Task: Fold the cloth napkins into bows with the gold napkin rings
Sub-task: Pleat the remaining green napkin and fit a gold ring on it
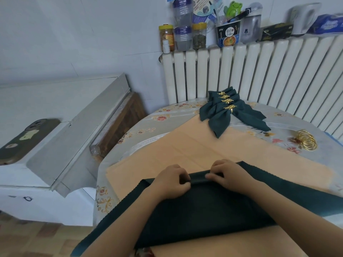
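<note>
A dark green napkin (200, 210) lies spread on a tan mat (185, 145) at the near edge of the table. Its far edge is rolled into a narrow fold. My left hand (171, 180) and my right hand (227, 173) sit side by side on that fold, each pinching it with curled fingers. Several finished green napkin bows (232, 112) with gold leaf rings are stacked at the far side of the table. A cluster of loose gold napkin rings (306, 140) lies at the right.
The table has a floral tablecloth (148, 127). Behind it stands a white radiator (259, 71) with jars and boxes on top. A white cabinet (55, 145) with a phone (27, 138) stands to the left.
</note>
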